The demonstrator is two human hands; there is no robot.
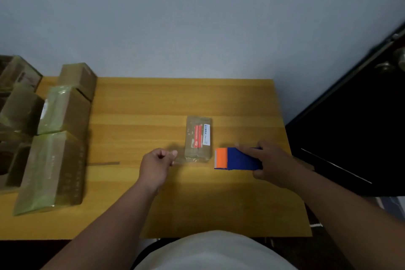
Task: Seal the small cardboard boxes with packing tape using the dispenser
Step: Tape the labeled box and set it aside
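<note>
One view only, head camera, looking down at a wooden table (153, 103). Small cardboard box (198, 138) lies near table centre, long axis running away from the person, red and white labels on top, flap seam along its length. It sits just beyond and between the two hands.

Left hand (156, 165) is at the box's near-left corner, fingers curled together, thumb and forefinger seemingly pinched on a clear strip of tape (182, 156) that reaches toward the box's near end; blurred, so contact with the box cannot be confirmed. Right hand (268, 163) is clamped on the blue tape dispenser (238, 158), forefinger laid along its top, orange blade end pointing left at the box's near-right corner, just beside it, not clearly touching.

Judgement: dispenser is nearer the near end of the box, so a pull along the seam would run away from the body.

Left edge of the table is crowded with a stack of taped boxes (57, 138), well apart from the working box. A thin dark strip (103, 163) lies on the wood near them. Grey wall (197, 17) behind, dark door (361, 116) at right. White shirt (214, 252) at bottom.
</note>
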